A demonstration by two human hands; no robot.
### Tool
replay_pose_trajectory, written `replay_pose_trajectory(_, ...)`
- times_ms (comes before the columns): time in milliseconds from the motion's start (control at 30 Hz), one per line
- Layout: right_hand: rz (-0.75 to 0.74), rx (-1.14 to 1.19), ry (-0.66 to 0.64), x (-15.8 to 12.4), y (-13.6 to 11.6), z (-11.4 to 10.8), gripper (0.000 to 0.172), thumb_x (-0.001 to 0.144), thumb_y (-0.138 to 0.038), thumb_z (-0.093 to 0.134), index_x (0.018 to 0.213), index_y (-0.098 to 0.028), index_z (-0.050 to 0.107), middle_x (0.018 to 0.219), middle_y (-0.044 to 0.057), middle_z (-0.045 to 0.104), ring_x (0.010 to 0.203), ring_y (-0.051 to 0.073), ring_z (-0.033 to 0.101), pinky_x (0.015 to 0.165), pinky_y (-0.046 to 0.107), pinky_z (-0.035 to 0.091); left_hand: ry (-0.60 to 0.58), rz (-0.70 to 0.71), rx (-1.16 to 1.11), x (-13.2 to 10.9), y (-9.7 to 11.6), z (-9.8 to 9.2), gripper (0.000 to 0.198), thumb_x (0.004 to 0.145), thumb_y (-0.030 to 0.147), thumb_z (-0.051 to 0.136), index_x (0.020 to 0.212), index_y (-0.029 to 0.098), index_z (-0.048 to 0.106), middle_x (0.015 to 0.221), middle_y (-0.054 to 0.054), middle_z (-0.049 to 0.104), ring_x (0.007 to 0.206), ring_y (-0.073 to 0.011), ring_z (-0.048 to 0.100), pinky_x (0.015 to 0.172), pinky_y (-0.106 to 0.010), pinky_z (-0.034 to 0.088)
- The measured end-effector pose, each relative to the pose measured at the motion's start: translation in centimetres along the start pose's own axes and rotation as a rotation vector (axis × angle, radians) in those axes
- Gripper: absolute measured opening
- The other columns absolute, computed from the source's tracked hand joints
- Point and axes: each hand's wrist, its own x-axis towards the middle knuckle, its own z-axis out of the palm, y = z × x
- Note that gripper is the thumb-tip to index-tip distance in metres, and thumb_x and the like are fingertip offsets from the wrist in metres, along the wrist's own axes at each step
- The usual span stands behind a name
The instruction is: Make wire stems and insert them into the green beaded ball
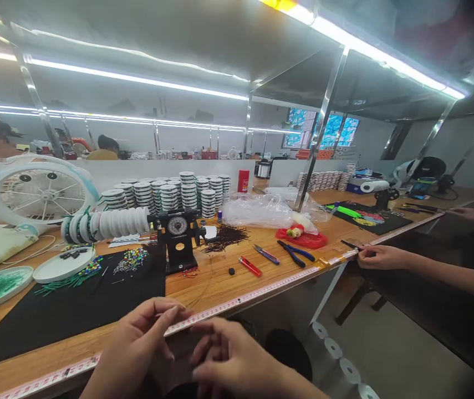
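My left hand (137,343) is at the front edge of the wooden table, thumb and forefinger pinched together. A fine thread (208,284) seems to run over the wood toward those fingertips; it is very faint. To its right, my right hand (237,357) hangs just off the edge, fingers loosely curled and apart from the thumb, with nothing visible in it. A pink-and-white measuring tape (240,301) lies along the table edge behind both hands. Beyond it stands a black winding device (178,238) with a dial, carrying a row of white spools (122,223).
A black mat (132,293) bears colored beads (132,259). A red lighter (250,266), a utility knife (266,254) and blue-handled pliers (297,253) lie right of center. Stacked spools (169,197) and a fan (45,191) stand behind. At right, a co-worker's hand (380,257) holds something dark.
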Motion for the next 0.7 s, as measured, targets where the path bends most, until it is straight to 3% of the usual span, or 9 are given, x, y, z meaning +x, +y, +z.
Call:
replay_pose_trajectory(67,-0.033,-0.051,0.199,1.1,0.3,-1.4,0.035,0.072,-0.034,0.062,0.099,-0.013,0.057,0.071,0.000,0.059,0.051,0.009,0.051,0.049,0.020,0.038,0.095,0.253,0.302,1.4,-0.1,-0.2,0.023,0.076,0.040,0.058,0.076,0.018,0.064,0.085,-0.007,0.064,0.071,-0.0210,0.059,0.059,-0.025,0.044)
replay_pose_trajectory(133,-0.122,-0.352,0.471,2.8,0.2,-4.0,0.023,0.080,-0.034,0.054,0.084,-0.012,0.059,0.064,0.001,0.056,0.056,0.009,0.050,0.053,0.021,0.035,0.095,0.409,0.590,2.9,-0.6,-0.1,0.019,0.081,0.032,0.050,0.074,0.019,0.062,0.084,-0.008,0.062,0.079,-0.0225,0.059,0.068,-0.026,0.043)
replay_pose_trajectory(233,-0.113,-0.782,0.688,5.3,0.0,-7.4,0.020,0.083,-0.028,0.048,0.076,-0.014,0.059,0.071,0.004,0.061,0.066,0.013,0.054,0.058,0.023,0.034,0.004,0.357,1.009,4.7,-1.8,0.9,0.023,0.086,0.018,0.036,0.076,0.017,0.057,0.082,-0.009,0.058,0.075,-0.0215,0.059,0.066,-0.029,0.041)
replay_pose_trajectory(300,-0.079,-0.880,0.742,6.2,0.1,-8.3,0.017,0.083,-0.024,0.048,0.078,-0.014,0.060,0.079,0.007,0.064,0.073,0.016,0.057,0.063,0.024,0.034,-0.036,0.276,1.232,5.7,-2.4,1.6,0.023,0.084,0.010,0.033,0.078,0.016,0.054,0.083,-0.010,0.057,0.072,-0.0213,0.059,0.061,-0.029,0.040)
replay_pose_trajectory(400,-0.041,-0.943,0.774,6.7,0.7,-8.1,0.016,0.084,-0.022,0.046,0.082,-0.013,0.059,0.084,0.010,0.065,0.078,0.019,0.058,0.065,0.026,0.034,-0.071,0.261,1.366,6.5,-2.9,2.4,0.024,0.083,0.005,0.030,0.081,0.015,0.052,0.084,-0.010,0.057,0.073,-0.0215,0.060,0.060,-0.029,0.040)
replay_pose_trajectory(600,0.001,-1.035,0.788,7.4,1.4,-7.7,0.015,0.084,-0.022,0.047,0.083,-0.013,0.059,0.082,0.011,0.064,0.076,0.021,0.059,0.065,0.028,0.034,-0.052,0.236,1.381,6.7,-3.1,2.2,0.030,0.081,0.001,0.024,0.084,0.014,0.051,0.089,-0.013,0.056,0.075,-0.0247,0.061,0.059,-0.033,0.041)
replay_pose_trajectory(700,-0.032,-1.040,0.792,7.5,1.3,-8.1,0.015,0.084,-0.021,0.047,0.083,-0.013,0.059,0.079,0.011,0.063,0.073,0.021,0.057,0.066,0.029,0.036,-0.029,0.221,1.282,5.9,-3.0,1.6,0.027,0.084,0.007,0.026,0.080,0.014,0.051,0.087,-0.012,0.057,0.075,-0.0249,0.061,0.062,-0.034,0.042)
